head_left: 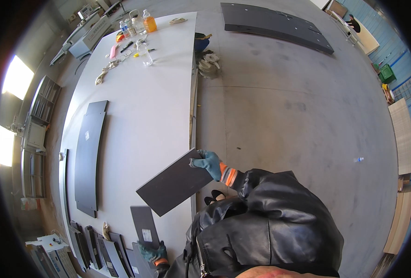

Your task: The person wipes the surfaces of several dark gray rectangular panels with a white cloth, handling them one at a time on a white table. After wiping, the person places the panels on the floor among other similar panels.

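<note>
My right hand (207, 165), in a teal work glove with an orange and grey cuff, grips the upper right corner of a dark grey rectangular panel (173, 183). That panel is tilted over the table's right edge. Lower down, my left hand (153, 253), gloved the same way, is closed at the near end of a narrower dark panel (142, 217) with a white label. Part of the left hand's grip is hidden by that panel. Both panels are over the large pale table (140, 106).
A long dark panel (90, 157) lies at the table's left. Several dark boards (104, 252) stand together at the near left corner. Bottles (149, 22) and small tools are at the far end. A large dark panel (275, 25) is beyond the grey floor (298, 125).
</note>
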{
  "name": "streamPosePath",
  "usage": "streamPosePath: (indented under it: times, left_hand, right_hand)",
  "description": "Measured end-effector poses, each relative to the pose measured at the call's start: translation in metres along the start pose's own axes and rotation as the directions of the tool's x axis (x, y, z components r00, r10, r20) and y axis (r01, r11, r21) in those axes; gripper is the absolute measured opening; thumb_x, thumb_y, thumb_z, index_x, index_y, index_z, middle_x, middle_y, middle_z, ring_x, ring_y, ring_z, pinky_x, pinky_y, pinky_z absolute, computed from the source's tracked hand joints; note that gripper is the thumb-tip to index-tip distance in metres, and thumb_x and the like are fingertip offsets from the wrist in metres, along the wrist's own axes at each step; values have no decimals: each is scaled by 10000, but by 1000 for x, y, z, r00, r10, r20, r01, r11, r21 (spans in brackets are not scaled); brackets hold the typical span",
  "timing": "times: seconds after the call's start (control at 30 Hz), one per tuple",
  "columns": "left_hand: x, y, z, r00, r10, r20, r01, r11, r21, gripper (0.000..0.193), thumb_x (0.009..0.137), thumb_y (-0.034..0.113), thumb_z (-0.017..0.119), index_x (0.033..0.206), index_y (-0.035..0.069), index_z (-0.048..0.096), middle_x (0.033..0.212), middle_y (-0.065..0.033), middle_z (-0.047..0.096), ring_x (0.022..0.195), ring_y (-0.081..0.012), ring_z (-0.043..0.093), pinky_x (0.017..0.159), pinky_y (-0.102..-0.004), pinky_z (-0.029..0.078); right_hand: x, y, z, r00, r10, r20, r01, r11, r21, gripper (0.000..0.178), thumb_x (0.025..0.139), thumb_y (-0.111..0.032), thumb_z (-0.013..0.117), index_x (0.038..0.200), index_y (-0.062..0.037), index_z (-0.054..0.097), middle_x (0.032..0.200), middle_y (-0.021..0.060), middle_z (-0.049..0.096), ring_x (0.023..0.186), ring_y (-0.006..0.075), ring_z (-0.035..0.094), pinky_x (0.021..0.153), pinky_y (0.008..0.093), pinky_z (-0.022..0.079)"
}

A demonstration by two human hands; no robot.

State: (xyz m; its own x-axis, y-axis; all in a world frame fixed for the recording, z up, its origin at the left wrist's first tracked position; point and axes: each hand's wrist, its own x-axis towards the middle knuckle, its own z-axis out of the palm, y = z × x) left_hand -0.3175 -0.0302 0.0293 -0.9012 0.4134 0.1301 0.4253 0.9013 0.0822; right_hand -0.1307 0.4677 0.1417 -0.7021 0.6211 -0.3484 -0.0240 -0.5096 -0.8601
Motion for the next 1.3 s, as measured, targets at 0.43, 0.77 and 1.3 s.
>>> streamPosePath:
  times: [0.43,0.77,1.3]
  left_hand:
    - [142,212,37,925,379,-37,-374,884,-279,1200,585,533,886,1533,20,358,1465,-238,482,1349,-420,453,1134,-521,365]
    - [145,250,3,980,192,59,-184,976,-119,1199,564,480,902,1547,86,341,1404,-199,489,1273,-406,489,1096,-552,377]
    - [98,224,75,966,-225,129,210,970,120,1197,567,535,891,1555,124,353,1396,-174,453,1242,-409,474,1095,-521,372]
  right_hand:
    - [18,-29,-110,905,-279,-321,253,960,-122,256,913,-194,674,1080,-1,703,991,62,718,943,179,673,918,333,533]
    - [151,-80,-216,944,-253,-211,200,949,-242,338,992,-217,628,1223,26,669,1158,105,692,1074,204,671,1010,344,522]
    - [397,-78,-160,982,91,165,-73,991,-112,329,1002,-216,634,1241,8,657,1144,98,699,1016,207,685,913,355,570]
